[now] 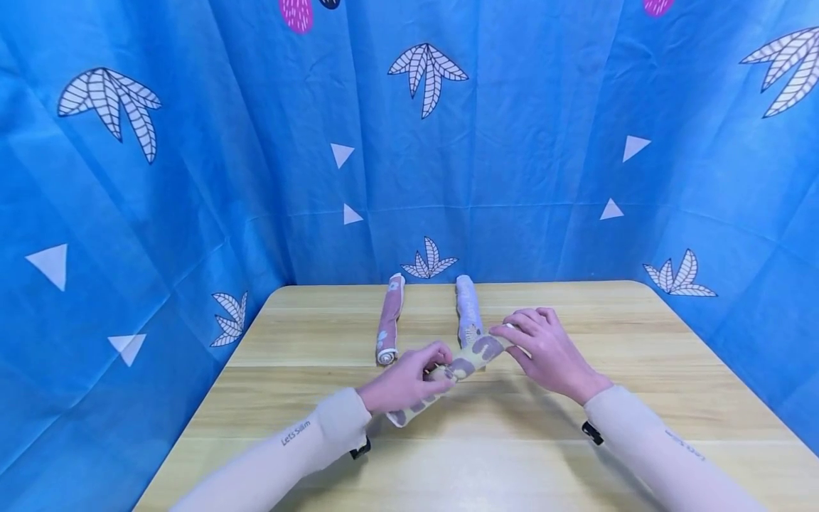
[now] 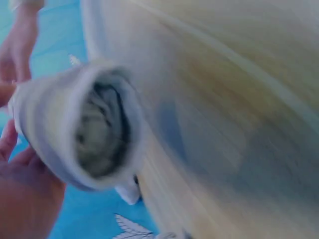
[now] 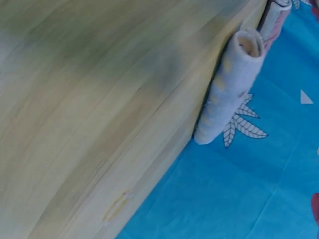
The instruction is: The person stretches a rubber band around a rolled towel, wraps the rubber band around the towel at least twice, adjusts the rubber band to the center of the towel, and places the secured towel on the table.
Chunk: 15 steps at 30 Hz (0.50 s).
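Observation:
A rolled towel, pale yellow with greyish-purple patches, slants between both hands above the table. My left hand grips it toward its near end, thumb and fingers curled round it. At the far end, my right hand pinches it between thumb and fingers. In the left wrist view, the open end of the roll faces the camera and shows wound layers inside. Beyond it, a lavender rolled towel lies on the table, partly hidden behind the held roll. The right wrist view does not show what its hand holds.
A dusty-pink rolled towel with pale flowers lies left of the lavender one, roughly parallel. Both rest on the wooden table, toward its back edge. A blue patterned curtain surrounds the table at the back and sides.

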{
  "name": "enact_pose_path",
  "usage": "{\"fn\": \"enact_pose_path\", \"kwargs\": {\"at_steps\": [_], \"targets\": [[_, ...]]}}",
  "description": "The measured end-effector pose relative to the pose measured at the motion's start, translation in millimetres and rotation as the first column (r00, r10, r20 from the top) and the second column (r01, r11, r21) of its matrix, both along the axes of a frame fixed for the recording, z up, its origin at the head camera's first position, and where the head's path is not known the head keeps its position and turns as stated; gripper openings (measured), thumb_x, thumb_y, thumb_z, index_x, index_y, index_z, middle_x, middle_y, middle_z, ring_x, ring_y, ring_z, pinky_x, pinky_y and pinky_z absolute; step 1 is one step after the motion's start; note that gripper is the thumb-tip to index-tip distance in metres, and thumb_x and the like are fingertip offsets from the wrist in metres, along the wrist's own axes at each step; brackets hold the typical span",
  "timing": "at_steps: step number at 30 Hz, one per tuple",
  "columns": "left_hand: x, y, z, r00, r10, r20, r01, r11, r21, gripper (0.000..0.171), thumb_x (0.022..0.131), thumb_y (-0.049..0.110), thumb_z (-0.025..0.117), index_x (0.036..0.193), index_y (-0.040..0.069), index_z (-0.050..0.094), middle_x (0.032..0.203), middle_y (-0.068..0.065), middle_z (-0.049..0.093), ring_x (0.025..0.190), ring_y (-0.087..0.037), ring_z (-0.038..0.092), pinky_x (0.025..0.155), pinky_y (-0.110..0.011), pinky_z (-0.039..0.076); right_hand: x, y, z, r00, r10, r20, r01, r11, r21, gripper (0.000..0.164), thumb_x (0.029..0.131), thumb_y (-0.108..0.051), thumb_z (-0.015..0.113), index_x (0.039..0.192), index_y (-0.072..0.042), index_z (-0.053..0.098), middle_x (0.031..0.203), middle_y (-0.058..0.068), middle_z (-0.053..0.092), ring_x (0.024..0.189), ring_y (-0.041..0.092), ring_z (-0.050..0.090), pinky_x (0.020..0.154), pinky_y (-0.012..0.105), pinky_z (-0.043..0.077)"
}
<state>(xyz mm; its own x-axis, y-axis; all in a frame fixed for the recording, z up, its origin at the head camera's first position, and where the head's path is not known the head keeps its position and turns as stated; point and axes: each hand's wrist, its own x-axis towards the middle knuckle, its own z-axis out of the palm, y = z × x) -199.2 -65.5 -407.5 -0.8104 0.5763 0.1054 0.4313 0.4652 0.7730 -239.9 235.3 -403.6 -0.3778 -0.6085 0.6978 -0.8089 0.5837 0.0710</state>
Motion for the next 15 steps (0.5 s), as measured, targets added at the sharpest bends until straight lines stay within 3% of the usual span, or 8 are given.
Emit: {"fn": "enact_pose_path", "kwargs": {"at_steps": [2, 3, 5, 7, 11, 15], "targets": [[4.4, 3, -1.5, 0.988, -0.001, -0.155, -0.016, 0.994, -0.105, 0.035, 0.092, 0.028, 0.074, 0.121, 0.029, 0.054, 0.105, 0.005, 0.068, 0.084, -0.006, 0.064, 0.073, -0.022, 0.054, 0.5, -2, 1.1, 1.000, -0.002, 0.013, 0.002, 1.000, -0.003, 0.044, 0.079, -0.007, 0.081, 0.120, -0.020, 0.071, 0.109, 0.002, 0.069, 0.106, 0.025, 0.059, 0.090, 0.051, 0.039], [6.2, 4, -2.5, 0.971, -0.006, -0.238, -0.031, 0.988, -0.153, 0.039, 0.091, 0.027, 0.075, 0.123, 0.028, 0.054, 0.108, 0.005, 0.069, 0.085, -0.005, 0.065, 0.073, -0.020, 0.054, 1.0, -2, 2.0, 1.000, -0.006, 0.023, 0.006, 1.000, -0.007, 0.044, 0.079, -0.007, 0.081, 0.120, -0.019, 0.071, 0.108, 0.002, 0.069, 0.106, 0.025, 0.059, 0.090, 0.050, 0.038], [8.7, 5, -5.0, 0.915, -0.026, -0.402, -0.072, 0.971, -0.226, 0.043, 0.090, 0.022, 0.076, 0.128, 0.025, 0.055, 0.114, 0.003, 0.071, 0.089, -0.004, 0.068, 0.076, -0.016, 0.054, 2.3, -3, 3.7, 0.999, -0.020, 0.041, 0.020, 1.000, -0.015, 0.044, 0.078, -0.006, 0.081, 0.119, -0.019, 0.071, 0.108, 0.002, 0.069, 0.105, 0.024, 0.059, 0.090, 0.050, 0.037], [9.9, 6, -7.2, 0.861, -0.043, -0.507, -0.103, 0.961, -0.255, 0.044, 0.091, 0.017, 0.074, 0.132, 0.020, 0.057, 0.118, -0.001, 0.072, 0.092, -0.005, 0.070, 0.078, -0.015, 0.054, 3.9, -4, 5.5, 0.998, -0.033, 0.054, 0.034, 0.999, -0.018, 0.043, 0.078, -0.006, 0.081, 0.118, -0.019, 0.072, 0.107, 0.001, 0.070, 0.104, 0.023, 0.059, 0.090, 0.049, 0.036], [8.8, 5, -9.7, 0.799, -0.069, -0.597, -0.122, 0.954, -0.274, 0.037, 0.090, 0.011, 0.072, 0.125, 0.014, 0.061, 0.114, -0.004, 0.073, 0.086, -0.007, 0.070, 0.074, -0.011, 0.053, 6.7, -4, 8.3, 0.997, -0.049, 0.054, 0.050, 0.999, -0.008, 0.039, 0.079, -0.010, 0.081, 0.116, -0.019, 0.073, 0.102, -0.002, 0.070, 0.099, 0.020, 0.059, 0.089, 0.049, 0.036], [6.0, 3, -12.0, 0.761, -0.099, -0.641, -0.120, 0.950, -0.289, 0.021, 0.088, 0.010, 0.073, 0.108, 0.013, 0.065, 0.105, -0.001, 0.073, 0.081, -0.006, 0.068, 0.070, -0.008, 0.050, 7.4, -6, 9.9, 0.998, -0.044, 0.049, 0.044, 0.999, 0.001, 0.035, 0.081, -0.013, 0.080, 0.115, -0.020, 0.074, 0.099, -0.004, 0.070, 0.096, 0.018, 0.059, 0.089, 0.049, 0.036]]}}
